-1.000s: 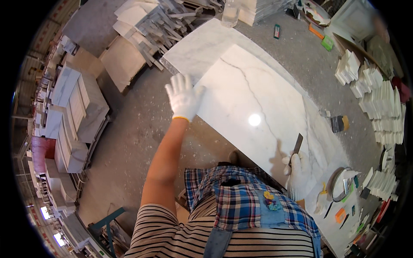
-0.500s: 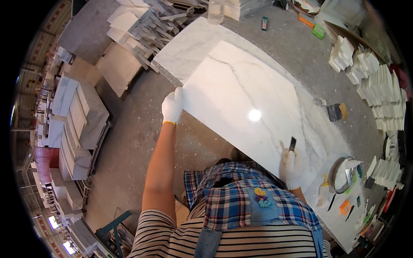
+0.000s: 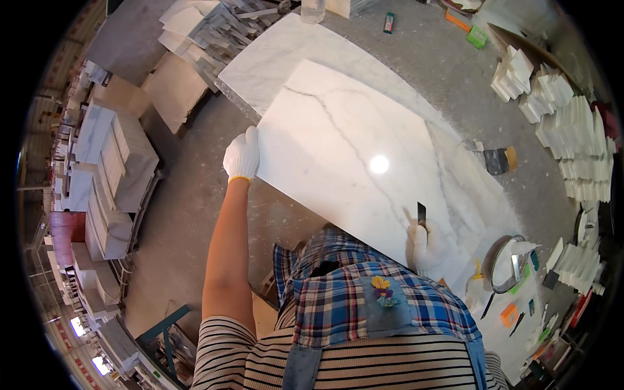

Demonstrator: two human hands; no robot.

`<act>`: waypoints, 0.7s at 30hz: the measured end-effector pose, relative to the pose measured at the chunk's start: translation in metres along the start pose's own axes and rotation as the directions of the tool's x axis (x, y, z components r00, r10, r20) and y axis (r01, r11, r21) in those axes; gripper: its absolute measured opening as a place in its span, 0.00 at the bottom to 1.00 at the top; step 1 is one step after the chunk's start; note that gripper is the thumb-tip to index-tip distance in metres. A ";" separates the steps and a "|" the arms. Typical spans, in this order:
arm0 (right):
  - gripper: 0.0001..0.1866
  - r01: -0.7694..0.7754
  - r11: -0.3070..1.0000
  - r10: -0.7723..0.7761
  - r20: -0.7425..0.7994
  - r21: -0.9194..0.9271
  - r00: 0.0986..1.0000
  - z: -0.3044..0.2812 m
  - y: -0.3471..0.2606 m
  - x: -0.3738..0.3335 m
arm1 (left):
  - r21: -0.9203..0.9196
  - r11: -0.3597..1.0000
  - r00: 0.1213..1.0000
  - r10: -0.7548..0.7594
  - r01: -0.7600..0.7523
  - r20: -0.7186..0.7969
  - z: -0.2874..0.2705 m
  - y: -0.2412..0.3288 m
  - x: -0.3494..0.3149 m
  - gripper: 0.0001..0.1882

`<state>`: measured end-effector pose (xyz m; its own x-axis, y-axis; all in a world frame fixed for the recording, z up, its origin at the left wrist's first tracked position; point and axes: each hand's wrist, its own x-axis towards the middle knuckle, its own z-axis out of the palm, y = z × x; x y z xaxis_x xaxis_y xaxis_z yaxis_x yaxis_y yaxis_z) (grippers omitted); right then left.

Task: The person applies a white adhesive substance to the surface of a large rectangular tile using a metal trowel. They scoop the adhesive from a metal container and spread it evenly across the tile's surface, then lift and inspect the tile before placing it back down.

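Note:
A white marble slab (image 3: 344, 143) with grey veins lies on top of a larger marble slab (image 3: 266, 62). My left hand (image 3: 242, 156), in a white knit glove, grips the upper slab at its left edge, fingers pressed together and partly hidden. Over the near right part of the slab is my right hand (image 3: 427, 250), also in a white glove. It is closed on a dark flat blade (image 3: 422, 213) that points away from me; the handle is hidden in the glove.
To the right stand a round metal pan (image 3: 495, 266), an orange block (image 3: 509, 315) and a dark block with a tan end (image 3: 499, 160). Stacked white tiles (image 3: 572, 130) line the far right. Marble pieces (image 3: 123, 169) stand on the left; a clear container (image 3: 312, 10) is at the back.
The upper slab has shifted left with my left hand on its edge. My right hand has moved slightly left with the blade, which now points straighter ahead. The view has shifted a little too.

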<state>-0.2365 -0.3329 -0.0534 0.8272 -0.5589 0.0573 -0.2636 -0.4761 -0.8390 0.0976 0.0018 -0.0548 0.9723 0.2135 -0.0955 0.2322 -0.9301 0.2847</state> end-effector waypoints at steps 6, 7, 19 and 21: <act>0.08 0.071 0.996 -0.070 0.011 -0.050 0.997 0.001 0.010 0.001 | -0.024 1.000 1.000 0.016 -0.016 0.019 0.004 0.012 -0.006 0.39; 0.09 -0.015 0.999 0.013 0.053 0.030 0.999 0.001 0.010 0.001 | -0.032 0.999 1.000 0.024 -0.024 0.006 0.003 0.009 -0.004 0.39; 0.13 -0.116 0.992 0.117 0.021 -0.041 0.993 0.115 -0.095 0.008 | -0.177 0.922 0.915 0.371 -0.344 0.157 -0.008 -0.032 0.018 0.27; 0.14 -0.305 0.942 0.309 -0.005 0.141 0.951 0.142 -0.115 0.004 | -0.202 0.884 0.867 0.458 -0.421 0.198 -0.018 -0.038 0.021 0.24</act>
<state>-0.1324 -0.1843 -0.0339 0.7026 -0.6823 -0.2019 -0.4309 -0.1823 -0.8838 0.1091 0.0474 -0.0503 0.9435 -0.2997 -0.1410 -0.1983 -0.8521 0.4844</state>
